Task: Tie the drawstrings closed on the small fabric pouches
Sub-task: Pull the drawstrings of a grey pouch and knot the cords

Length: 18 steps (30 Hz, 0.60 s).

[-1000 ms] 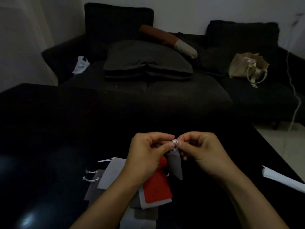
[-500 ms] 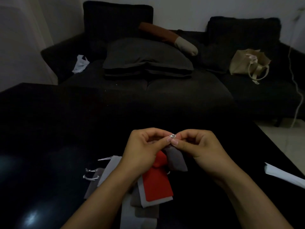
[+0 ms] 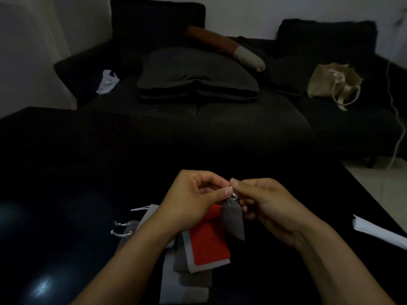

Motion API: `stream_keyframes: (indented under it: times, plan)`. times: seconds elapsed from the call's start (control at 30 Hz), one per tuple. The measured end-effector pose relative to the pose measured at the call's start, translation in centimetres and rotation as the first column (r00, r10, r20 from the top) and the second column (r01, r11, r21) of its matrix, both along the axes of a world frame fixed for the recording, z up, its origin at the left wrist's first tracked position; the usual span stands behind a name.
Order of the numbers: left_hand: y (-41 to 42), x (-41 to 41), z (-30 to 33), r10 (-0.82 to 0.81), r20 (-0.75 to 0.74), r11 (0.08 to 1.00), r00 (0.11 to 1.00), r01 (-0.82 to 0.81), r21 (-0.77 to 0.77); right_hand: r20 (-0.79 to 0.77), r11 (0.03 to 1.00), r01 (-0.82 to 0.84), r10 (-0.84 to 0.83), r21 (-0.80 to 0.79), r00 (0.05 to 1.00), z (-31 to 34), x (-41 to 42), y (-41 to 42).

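Note:
A small dark grey pouch (image 3: 233, 219) hangs from its cinched neck above the black table (image 3: 66, 172). My left hand (image 3: 193, 199) and my right hand (image 3: 264, 208) meet over it, fingertips pinching its pale drawstring (image 3: 233, 194) from either side. Under the hands lies a pile of flat pouches: a red pouch (image 3: 208, 245) on top, light grey and darker grey ones (image 3: 187, 280) beneath. More grey pouches (image 3: 145, 216) with white cord loops (image 3: 120, 228) stick out to the left.
A white paper (image 3: 378, 232) lies at the table's right edge. Behind the table stands a dark sofa (image 3: 220, 119) with a grey cushion (image 3: 193, 73), a beige tote bag (image 3: 332, 82) and a white plastic bag (image 3: 108, 81). A white cable (image 3: 396, 119) hangs at the right.
The hands stay pinched together on the drawstring and shift only slightly. The grey pouch swung up to the right, then dropped back to hang straight down.

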State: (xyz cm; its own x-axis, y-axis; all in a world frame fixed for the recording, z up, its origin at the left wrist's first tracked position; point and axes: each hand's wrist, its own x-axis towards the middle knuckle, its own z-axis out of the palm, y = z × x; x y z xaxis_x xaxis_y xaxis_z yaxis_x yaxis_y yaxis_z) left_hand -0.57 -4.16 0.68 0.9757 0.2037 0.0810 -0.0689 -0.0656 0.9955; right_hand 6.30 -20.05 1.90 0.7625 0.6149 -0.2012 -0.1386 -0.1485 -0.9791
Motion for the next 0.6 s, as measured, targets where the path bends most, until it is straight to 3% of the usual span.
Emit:
stream_keyframes:
  times: [0.3,0.43,0.6]
  plan:
    - [0.20,-0.34,0.74,-0.012,0.119,1.000,0.993,0.011,0.006,-0.400,0.980,0.060,0.022,0.191,0.916,0.17,-0.15,-0.07]
    - [0.34,-0.40,0.82,-0.039,0.231,0.968,0.972,-0.021,0.252,-0.479,0.975,0.090,0.019,0.205,0.878,0.07,-0.22,0.02]
    - [0.69,-0.25,0.68,-0.112,0.393,0.781,0.913,-0.164,0.603,-0.569,0.971,0.152,-0.021,0.184,0.822,-0.29,-0.39,0.49]
